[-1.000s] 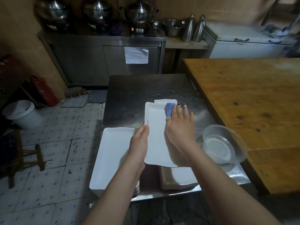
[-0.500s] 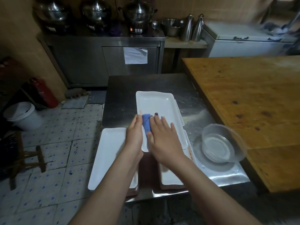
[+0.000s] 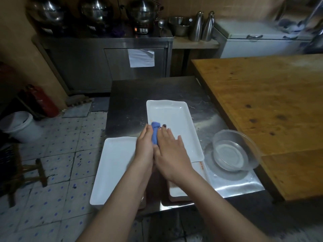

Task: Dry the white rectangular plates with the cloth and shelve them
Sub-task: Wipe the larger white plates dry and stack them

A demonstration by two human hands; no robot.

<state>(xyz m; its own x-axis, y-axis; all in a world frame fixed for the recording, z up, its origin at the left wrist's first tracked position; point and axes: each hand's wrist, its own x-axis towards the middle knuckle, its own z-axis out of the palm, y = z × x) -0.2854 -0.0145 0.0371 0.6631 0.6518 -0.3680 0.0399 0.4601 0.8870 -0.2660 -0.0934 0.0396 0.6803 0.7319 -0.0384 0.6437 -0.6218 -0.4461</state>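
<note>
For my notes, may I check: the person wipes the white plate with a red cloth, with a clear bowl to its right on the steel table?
Not quite: the head view shows the cloth is blue, not red. The rest holds: it is on the white plate, with the clear bowl to its right on the steel table.

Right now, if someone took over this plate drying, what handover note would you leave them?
Left hand: fingers straight, against the blue cloth.
Right hand: flat on the top plate, cloth at its thumb side.
That plate lies over another plate on the steel table; a third plate sits to the left.
Done: wiping under way, none shelved.
Left: finish this plate, dry the others, shelve all.
</note>
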